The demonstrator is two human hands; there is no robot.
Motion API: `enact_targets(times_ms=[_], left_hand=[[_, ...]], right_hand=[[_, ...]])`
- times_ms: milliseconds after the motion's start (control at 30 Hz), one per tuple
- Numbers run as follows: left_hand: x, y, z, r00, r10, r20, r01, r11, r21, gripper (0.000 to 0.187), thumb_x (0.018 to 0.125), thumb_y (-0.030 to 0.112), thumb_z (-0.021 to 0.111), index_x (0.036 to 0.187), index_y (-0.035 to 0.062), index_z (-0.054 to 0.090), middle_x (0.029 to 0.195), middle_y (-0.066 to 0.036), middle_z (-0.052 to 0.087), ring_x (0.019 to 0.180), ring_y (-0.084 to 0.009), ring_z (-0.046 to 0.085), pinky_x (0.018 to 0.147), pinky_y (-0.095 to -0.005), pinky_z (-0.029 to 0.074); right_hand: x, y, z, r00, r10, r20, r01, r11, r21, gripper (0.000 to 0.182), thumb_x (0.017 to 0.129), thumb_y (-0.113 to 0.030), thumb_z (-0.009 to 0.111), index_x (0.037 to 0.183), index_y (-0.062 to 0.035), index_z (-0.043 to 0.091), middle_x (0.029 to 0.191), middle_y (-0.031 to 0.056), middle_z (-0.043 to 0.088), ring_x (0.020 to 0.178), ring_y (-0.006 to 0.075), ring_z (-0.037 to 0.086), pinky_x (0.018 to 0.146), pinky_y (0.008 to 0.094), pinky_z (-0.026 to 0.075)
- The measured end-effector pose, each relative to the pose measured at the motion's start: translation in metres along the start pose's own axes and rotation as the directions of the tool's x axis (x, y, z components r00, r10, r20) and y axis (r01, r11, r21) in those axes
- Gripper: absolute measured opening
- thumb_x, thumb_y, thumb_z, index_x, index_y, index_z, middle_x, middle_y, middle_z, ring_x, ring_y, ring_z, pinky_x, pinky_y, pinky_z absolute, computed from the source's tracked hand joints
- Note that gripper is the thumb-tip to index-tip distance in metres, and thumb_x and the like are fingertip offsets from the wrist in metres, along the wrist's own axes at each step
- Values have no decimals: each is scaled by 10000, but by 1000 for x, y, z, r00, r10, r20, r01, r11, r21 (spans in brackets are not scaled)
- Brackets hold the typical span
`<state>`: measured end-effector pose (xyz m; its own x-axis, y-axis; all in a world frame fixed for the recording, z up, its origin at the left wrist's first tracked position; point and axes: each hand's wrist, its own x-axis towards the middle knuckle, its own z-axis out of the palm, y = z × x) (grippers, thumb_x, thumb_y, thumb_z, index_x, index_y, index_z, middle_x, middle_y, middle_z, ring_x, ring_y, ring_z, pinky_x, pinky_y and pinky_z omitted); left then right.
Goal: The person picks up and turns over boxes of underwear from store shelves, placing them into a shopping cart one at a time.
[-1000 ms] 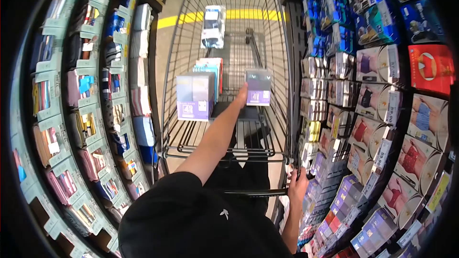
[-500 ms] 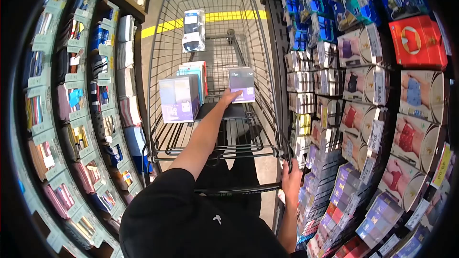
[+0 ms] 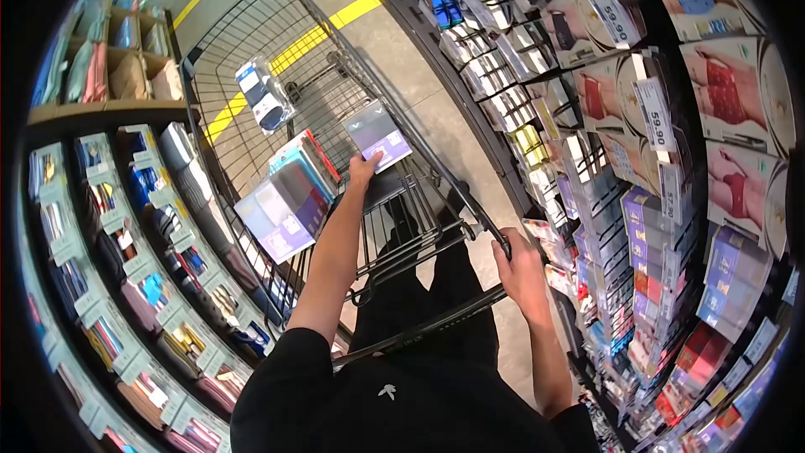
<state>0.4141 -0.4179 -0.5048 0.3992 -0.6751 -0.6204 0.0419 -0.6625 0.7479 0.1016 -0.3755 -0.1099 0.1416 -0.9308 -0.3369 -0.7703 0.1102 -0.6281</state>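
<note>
My left hand [image 3: 364, 169] reaches into the wire shopping cart [image 3: 335, 25] and grips the lower edge of a grey-and-purple package [image 3: 379, 136], its thumb on the front. My right hand [image 3: 521, 270] is wrapped round the right end of the cart's black handle [image 3: 436, 320]. Left of my left hand, a larger grey-and-purple package [image 3: 278, 211] stands in the cart beside several upright blue, white and red packs [image 3: 303, 159]. Farther forward lies a clear-wrapped pack of dark and white socks [image 3: 265, 99].
Shelves of folded clothes in pale green boxes [image 3: 117, 260] line the left side. Racks of packaged underwear [image 3: 604, 101] with price tags stand close on the right. A yellow line [image 3: 356, 10] crosses the grey floor ahead.
My view has turned, so the cart now slants to the upper left. Both hands keep their holds, the left on the package and the right on the handle.
</note>
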Motion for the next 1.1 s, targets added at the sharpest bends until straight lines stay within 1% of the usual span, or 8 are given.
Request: enact_targets(times_ms=[367,567,633,800,867,933,1000,1100], left_hand=[[4,14,2,999,-51,20,50,997,54,540,748,163,807,1169,-71,564,1088,-169,663,958,-223,646,850,-339,500],[44,-25,0,995,50,87,-52,998,20,552,747,151,804,1197,-56,560,1100,-140,663,968,-228,641,873,-350,487],[38,-13,-1,994,-50,100,43,996,75,551,747,133,796,1212,-45,558,1109,-133,660,973,-226,636,877,-352,483],[28,15,2,972,-78,220,105,988,-116,519,802,92,723,1272,2,523,1096,-112,640,951,-227,633,813,-371,510],[41,15,13,975,23,219,-9,998,-66,536,792,101,716,1270,-23,507,1111,-135,627,978,-230,626,832,-358,506],[34,38,26,931,-108,-348,193,956,220,489,787,110,705,1209,-48,516,1124,-171,612,973,-238,615,808,-356,507],[28,59,28,900,-37,-434,153,960,235,413,784,115,679,1131,-51,528,1081,-186,607,943,-258,609,790,-368,500],[-39,145,17,981,159,-115,-165,985,-51,345,807,146,633,1101,-5,534,1022,-165,618,945,-214,587,802,-355,462]], right_hand=[[0,5,-2,1000,2,-10,-2,1000,15,194,879,-122,629,994,11,548,814,222,621,716,413,615,611,453,479],[1,6,-1,1000,0,-19,0,1000,8,196,876,-131,630,991,7,551,839,229,624,737,419,618,629,463,488],[3,6,1,999,-10,-52,11,1000,20,194,874,-126,629,984,12,550,813,232,615,731,418,609,634,454,475],[-1,8,-5,999,-29,-31,28,999,-27,229,885,-189,612,998,-5,535,914,214,628,817,428,612,694,488,498],[-1,11,-3,1000,-19,-10,18,999,-43,215,892,-192,601,992,-15,533,914,214,623,820,430,608,703,491,494],[-2,14,-3,999,-35,-30,33,998,-57,226,900,-210,591,1009,-20,533,900,223,632,813,436,609,703,501,490],[-3,14,-5,999,-24,-21,23,999,-41,248,905,-232,586,1024,-21,534,869,233,640,804,443,609,703,511,485],[-8,21,-4,999,-38,-24,37,998,-53,275,916,-278,566,1045,-36,547,838,243,643,807,455,606,713,525,479]])
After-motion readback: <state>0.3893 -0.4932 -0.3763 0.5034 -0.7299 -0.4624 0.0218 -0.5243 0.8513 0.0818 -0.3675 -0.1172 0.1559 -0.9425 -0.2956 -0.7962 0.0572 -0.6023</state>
